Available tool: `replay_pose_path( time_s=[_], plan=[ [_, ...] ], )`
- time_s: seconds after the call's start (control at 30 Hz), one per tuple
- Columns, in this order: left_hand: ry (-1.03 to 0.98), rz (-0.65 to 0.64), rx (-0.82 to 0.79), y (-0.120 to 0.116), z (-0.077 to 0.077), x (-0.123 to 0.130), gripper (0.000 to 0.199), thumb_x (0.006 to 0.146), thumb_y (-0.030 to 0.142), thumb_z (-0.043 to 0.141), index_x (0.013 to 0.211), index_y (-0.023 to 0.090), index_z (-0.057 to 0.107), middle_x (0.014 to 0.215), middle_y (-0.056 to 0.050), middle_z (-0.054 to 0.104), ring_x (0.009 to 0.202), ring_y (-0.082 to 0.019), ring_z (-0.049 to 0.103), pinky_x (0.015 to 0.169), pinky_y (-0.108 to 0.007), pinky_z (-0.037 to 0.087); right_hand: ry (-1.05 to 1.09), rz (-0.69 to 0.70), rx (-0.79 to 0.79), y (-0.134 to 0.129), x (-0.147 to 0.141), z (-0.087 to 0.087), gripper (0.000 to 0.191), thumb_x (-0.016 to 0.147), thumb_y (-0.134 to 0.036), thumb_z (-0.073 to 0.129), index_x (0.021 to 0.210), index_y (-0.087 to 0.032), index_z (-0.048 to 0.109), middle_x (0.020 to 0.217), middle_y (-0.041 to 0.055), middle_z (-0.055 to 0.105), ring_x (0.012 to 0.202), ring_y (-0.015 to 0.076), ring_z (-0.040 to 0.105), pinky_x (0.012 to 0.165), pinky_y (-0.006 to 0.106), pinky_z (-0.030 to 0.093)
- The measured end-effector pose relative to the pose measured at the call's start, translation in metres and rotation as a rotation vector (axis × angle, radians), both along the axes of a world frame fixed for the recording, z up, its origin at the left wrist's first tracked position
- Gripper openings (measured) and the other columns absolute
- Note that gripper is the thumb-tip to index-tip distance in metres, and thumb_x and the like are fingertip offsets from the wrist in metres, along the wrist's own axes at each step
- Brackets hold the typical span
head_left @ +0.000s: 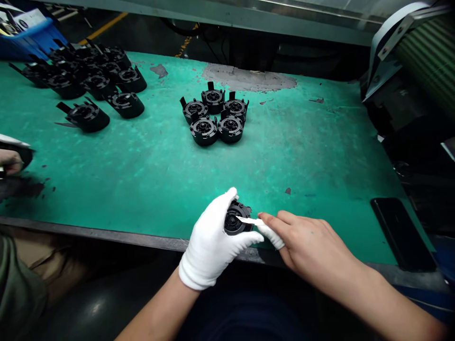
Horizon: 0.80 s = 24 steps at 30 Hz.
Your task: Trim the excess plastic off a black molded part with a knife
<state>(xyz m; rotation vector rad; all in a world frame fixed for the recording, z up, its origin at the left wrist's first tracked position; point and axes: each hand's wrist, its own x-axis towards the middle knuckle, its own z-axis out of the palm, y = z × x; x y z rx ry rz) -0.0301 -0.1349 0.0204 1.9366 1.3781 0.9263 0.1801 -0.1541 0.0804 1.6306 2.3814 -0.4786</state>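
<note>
My left hand (213, 237), in a white glove, is closed around a round black plastic part (232, 219) just above the front edge of the green table. The part's ribbed, ringed face is turned up between the thumb and fingers. My right hand (309, 239) is bare apart from a white covering on the thumb. Pinched between its thumb and forefinger is a small knife with a bright pointed blade (248, 220). The blade's tip lies over the middle of the part; whether it touches cannot be made out. Its handle is mostly hidden by the fingers.
Several black housings (216, 116) stand grouped mid-table, and a larger cluster (88, 71) fills the far left. A phone (401, 234) lies at the right edge. Another person's hand (10, 161) shows at left. A blue bin (31, 40) and a machine (408, 80) flank the back.
</note>
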Motion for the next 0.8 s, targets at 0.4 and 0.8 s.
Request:
replay_pose_path(
  time_s=[0.4,0.8],
  plan=[
    [-0.003,0.017,0.070,-0.001,-0.008,0.000,0.095,0.066,0.059,0.083,0.142,0.015,0.046,0.136,-0.015,0.061,0.126,-0.029,0.060,0.112,-0.043,0.048,0.006,-0.198,0.007,-0.018,-0.011,-0.004,0.056,0.094,-0.015,0.039,0.148,-0.025,0.048,0.102,0.0061,0.067,0.079,0.0262,0.069,0.061,0.037,0.046],
    [0.008,-0.005,0.104,0.000,-0.008,-0.001,0.097,0.063,0.061,0.084,0.140,0.015,0.048,0.133,-0.015,0.063,0.123,-0.028,0.062,0.110,-0.042,0.050,0.220,-0.007,-0.070,0.014,0.016,-0.005,0.046,0.095,-0.020,0.046,0.138,-0.033,0.058,0.104,0.0008,0.070,0.094,0.0214,0.068,0.077,0.033,0.049]
  ],
)
